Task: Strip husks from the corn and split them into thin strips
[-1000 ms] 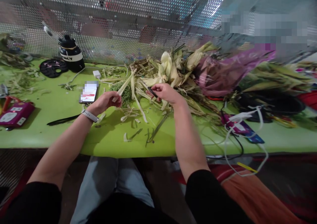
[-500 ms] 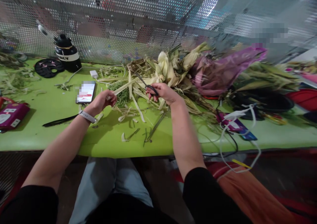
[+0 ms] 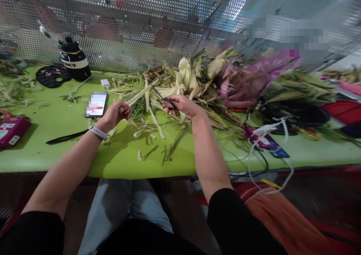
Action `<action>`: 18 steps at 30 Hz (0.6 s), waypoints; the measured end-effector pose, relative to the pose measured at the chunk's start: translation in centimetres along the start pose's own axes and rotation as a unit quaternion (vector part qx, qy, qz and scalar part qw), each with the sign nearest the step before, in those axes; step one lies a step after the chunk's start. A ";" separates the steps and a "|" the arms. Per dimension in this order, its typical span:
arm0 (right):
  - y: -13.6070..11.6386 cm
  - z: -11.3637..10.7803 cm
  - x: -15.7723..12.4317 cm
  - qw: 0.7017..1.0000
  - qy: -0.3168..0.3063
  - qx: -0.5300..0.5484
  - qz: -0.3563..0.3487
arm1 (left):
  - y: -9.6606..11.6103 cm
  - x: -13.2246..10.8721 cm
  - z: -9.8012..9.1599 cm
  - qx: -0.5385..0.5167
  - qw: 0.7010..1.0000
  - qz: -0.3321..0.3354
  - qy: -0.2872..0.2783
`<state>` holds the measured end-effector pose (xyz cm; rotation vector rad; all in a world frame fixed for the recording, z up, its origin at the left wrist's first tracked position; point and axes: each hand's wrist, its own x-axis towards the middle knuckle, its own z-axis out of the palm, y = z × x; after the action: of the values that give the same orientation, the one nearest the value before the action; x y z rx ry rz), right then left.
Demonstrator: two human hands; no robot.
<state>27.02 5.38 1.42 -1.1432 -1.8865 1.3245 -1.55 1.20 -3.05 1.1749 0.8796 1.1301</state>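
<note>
My left hand point(image 3: 117, 114) is closed on the lower end of a pale corn husk strip point(image 3: 142, 93), which slants up to the right. In my right hand point(image 3: 182, 106) are dark-handled scissors point(image 3: 158, 92), their blades pointing up and left, close to the strip's far end. I cannot tell whether the blades touch it. Behind both hands lies a heap of pale and dry corn husks point(image 3: 186, 74). A small mound of fine green shreds point(image 3: 138, 107) sits between the hands, with cut husk scraps point(image 3: 142, 126) in front of it.
A lit phone point(image 3: 102, 101) lies beside my left hand, near a white charger point(image 3: 105, 83). At the back left stands a black jug point(image 3: 75, 65). To the right are a purple plastic bag point(image 3: 242, 80), tangled white cable point(image 3: 286, 131) and a black basin point(image 3: 301, 113).
The whole view has shifted slightly. Both hands keep nearly the same pose, with the strip and the scissors still held.
</note>
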 end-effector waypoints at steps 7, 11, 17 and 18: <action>-0.4 0.5 -0.1 1.000 0.002 0.001 -0.008 | -0.1 -0.1 0.2 0.012 0.999 -0.010 -0.036; 0.0 0.6 0.2 1.000 0.019 0.001 -0.009 | -0.1 -0.2 0.4 0.019 0.999 -0.016 -0.043; -0.1 1.0 0.5 0.997 0.076 -0.010 -0.012 | 0.1 -0.1 0.5 0.023 0.999 -0.012 -0.021; -0.1 1.1 0.5 0.996 0.086 -0.013 -0.011 | 0.1 0.0 0.5 0.022 1.000 -0.012 -0.014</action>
<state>25.86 5.36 1.12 -1.2061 -1.7921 1.1544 -1.10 1.05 -2.82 1.2098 0.8986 1.0777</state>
